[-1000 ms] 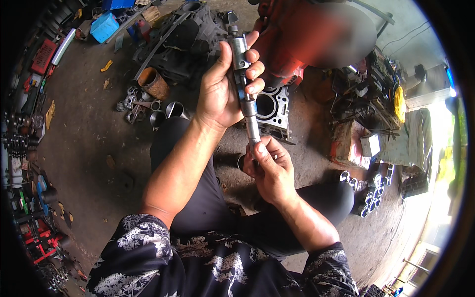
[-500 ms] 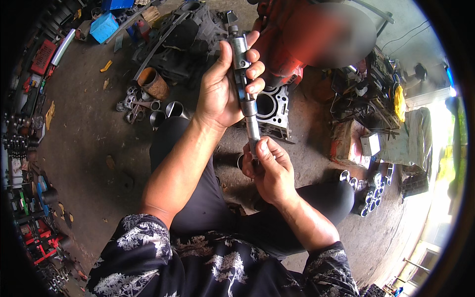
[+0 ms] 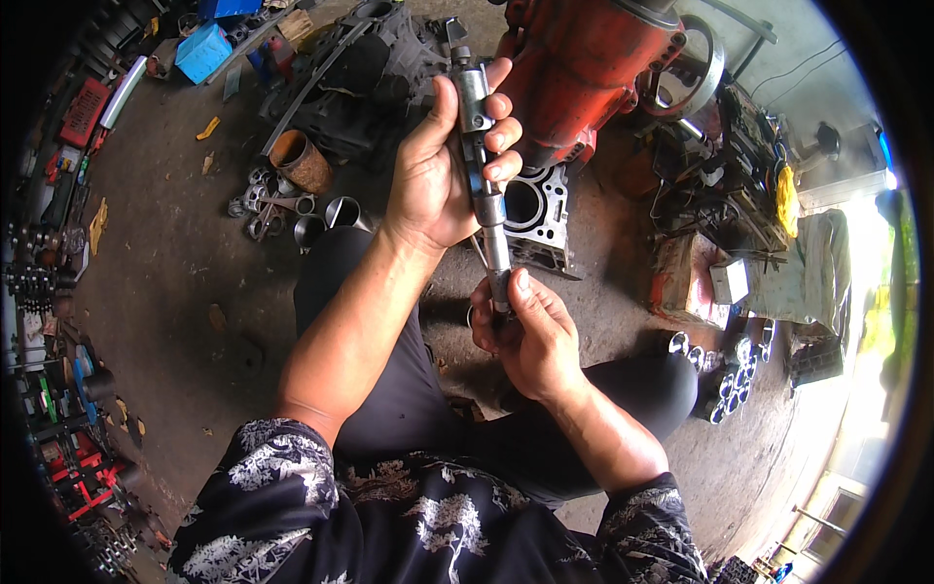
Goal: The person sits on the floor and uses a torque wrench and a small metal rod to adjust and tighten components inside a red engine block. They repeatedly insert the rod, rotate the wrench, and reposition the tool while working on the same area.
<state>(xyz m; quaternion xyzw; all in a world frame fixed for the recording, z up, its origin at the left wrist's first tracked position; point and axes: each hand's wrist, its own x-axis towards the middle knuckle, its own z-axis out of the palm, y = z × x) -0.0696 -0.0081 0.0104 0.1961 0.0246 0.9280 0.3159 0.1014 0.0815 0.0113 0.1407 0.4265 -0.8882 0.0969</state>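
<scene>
My left hand is wrapped round a steel tool, held upright over my lap. The tool has a thick slotted cylinder with a screw hole at its top end and a slimmer, micrometer-like barrel below. A small angled tip stands out at its far end. The left thumb lies along one side, the fingers curl round the other. My right hand pinches the barrel's dark lower end between thumb and fingers. Part of the tool is hidden by the fingers, so its exact kind is unclear.
Ahead stands a red machine with a handwheel, near a bored engine block. A dark engine block, rusty cylinder sleeve and connecting rods lie ahead left. Pistons stand at right beyond my knee.
Both hands keep their places on the tool. My right thumb and fingers have shifted very slightly at the barrel's lower end, baring a little more of it.
</scene>
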